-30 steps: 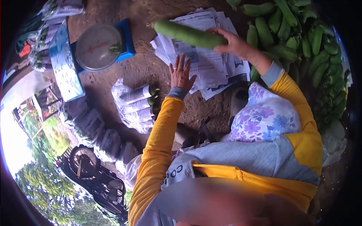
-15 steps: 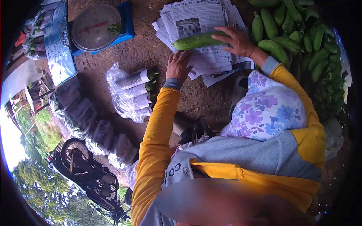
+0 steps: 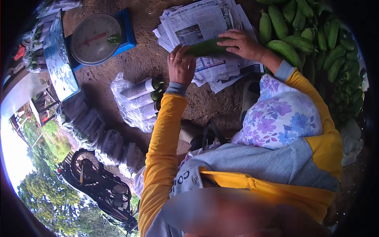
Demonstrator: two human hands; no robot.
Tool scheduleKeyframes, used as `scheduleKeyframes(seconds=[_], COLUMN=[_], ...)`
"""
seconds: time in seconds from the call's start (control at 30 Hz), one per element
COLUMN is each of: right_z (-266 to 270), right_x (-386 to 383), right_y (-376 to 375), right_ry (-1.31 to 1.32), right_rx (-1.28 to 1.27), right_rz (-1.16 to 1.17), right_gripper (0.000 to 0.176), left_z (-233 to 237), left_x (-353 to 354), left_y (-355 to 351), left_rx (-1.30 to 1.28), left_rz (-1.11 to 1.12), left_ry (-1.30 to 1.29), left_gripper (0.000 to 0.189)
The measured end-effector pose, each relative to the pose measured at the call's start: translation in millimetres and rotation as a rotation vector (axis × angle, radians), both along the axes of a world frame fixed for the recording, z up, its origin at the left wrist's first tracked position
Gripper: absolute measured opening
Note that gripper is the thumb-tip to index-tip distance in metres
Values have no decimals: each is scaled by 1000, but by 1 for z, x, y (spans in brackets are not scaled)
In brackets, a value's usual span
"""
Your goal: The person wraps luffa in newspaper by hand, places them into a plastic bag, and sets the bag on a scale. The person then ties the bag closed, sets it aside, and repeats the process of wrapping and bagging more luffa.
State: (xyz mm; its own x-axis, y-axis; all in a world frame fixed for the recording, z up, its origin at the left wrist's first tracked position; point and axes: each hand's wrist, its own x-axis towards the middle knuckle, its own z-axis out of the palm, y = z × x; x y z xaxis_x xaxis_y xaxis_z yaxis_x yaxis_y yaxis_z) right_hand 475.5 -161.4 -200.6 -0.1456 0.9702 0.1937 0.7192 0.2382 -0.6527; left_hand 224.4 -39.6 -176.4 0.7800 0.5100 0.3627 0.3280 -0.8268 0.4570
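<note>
Approx. early stage: gourd (image 3: pixel 207 47) not yet wrapped on newspaper (image 3: pixel 193 23), R hand (image 3: pixel 242 43) fingers spread over it, L hand (image 3: pixel 181 65) fingers curled round its end.

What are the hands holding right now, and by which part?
A long green gourd lying on the stack of printed newspapers. The left hand grips its left end; the right hand clasps its right end.

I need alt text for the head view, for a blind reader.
A person's right hand rests on a long green gourd on stacked newspapers, left hand at its end. More gourds are piled at right; a dial scale and a bag of wrapped gourds sit left.
</note>
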Motion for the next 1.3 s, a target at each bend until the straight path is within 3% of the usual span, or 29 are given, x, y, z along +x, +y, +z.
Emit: scheduleKeyframes(seconds=[0.1, 0.13, 0.2, 0.33, 0.4, 0.47, 0.53, 0.57, 0.6, 0.67, 0.8, 0.83, 0.93, 1.03, 1.1, 1.17, 1.27, 1.3], right_z=[38, 52, 46, 7, -1, -6, 0, 0, 1, 6, 8, 13, 31, 27, 35, 50, 79, 83], right_x=[-14, -26, -53, -68, -60, -51, -46, -39, -42, -46, -67, -71, -69, -74, -87, -91, -91, -86], right_y=[5, 6, 7, 33, 50, 69, 86, 91, 92, 98, 82, 75, 68, 67, 65, 70, 95, 106], right_ry=[23, 55, 51, -289, -309, -376, -366, -262, -169, -3, 299, 106, 16, 371, 332, 341, 332, 214], right_rx=[124, 164, 175, 190, 156, 71, -63, -78, -152, -292, -446, -318, 153, -16, -166, -346, -238, -215], right_rz=[-114, -32, 140, -104, -107, -125, -117, -53, -74, -105, -156, -203, -223, -234, -66, 76, 152, 187], right_gripper=[18, 12, 13, 22, 28, 35, 40, 48, 47, 46, 42, 53, 62, 72, 75, 73, 75, 75], left_z=[-30, -34, -39, -29, -29, -42, -40, -28, -23, -43, -41, -45, -35, -15, 3, 3, 33, 33], left_x=[7, 10, 14, 22, 13, -5, -4, 7, 18, 30, 45, 40, 38, 32, 23, 4, -64, -98], left_y=[20, 24, 31, 30, 21, 10, -4, -12, -16, -11, -9, -11, -11, -2, -2, -2, 27, 38], left_rx=[-166, -203, -281, -187, -123, -714, -1490, -1718, -1835, -1955, -1918, -1893, -1804, -1892, -1802, -1564, -1008, -492], left_rz=[13, 40, 94, 216, 471, 734, 784, 774, 630, 513, 391, 376, 459, 550, 621, 552, 434, 629], left_ry=[-50, -36, -3, -63, -95, -56, -320, -455, -599, -749, -943, -954, -1014, -1113, -1076, -952, -600, -237], left_gripper=[12, 12, 12, 18, 22, 23, 25, 28, 31, 35, 41, 42, 42, 38, 33, 41, 61, 69])
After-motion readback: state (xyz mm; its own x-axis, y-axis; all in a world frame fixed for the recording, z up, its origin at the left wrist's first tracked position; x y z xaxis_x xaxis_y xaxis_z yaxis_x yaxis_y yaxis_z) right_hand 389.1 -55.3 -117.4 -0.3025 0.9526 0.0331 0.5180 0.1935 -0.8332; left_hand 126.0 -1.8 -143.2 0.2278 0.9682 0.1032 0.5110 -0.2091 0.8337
